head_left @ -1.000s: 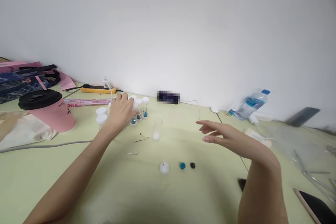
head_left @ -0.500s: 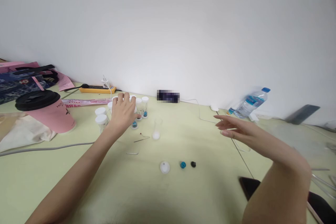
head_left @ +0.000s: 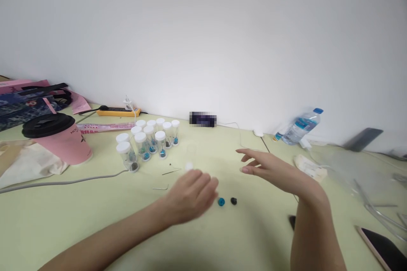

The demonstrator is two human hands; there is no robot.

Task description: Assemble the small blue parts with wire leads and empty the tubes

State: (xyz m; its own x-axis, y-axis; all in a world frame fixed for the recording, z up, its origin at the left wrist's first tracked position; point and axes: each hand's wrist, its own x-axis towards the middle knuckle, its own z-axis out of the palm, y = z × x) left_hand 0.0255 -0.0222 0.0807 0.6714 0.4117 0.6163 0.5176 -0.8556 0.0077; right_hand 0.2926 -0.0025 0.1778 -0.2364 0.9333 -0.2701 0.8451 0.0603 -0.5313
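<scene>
My left hand [head_left: 194, 192] is over the middle of the table, its fingers curled in and pointing away from me. What those fingers hold, if anything, is hidden. Just right of it lie a small blue wheel-like part [head_left: 221, 202] and a small black part [head_left: 234, 201]. Behind it stands a clear tube [head_left: 191, 151] with a white end [head_left: 189, 166]. A thin metal pin [head_left: 171, 172] and an L-shaped hex key [head_left: 160, 187] lie to its left. My right hand [head_left: 267, 168] hovers to the right, fingers apart, with nothing in it.
Several white-capped clear vials [head_left: 140, 146] with parts inside stand at left. A pink cup [head_left: 63, 142] and an orange power strip [head_left: 118, 112] are beyond them. At right are a water bottle [head_left: 300, 128], a clear plastic bag [head_left: 356, 173] and a phone [head_left: 384, 245].
My left hand has come from the vials toward me and right, now covering the spot where the white round cap lay. My right hand has shifted left, still open.
</scene>
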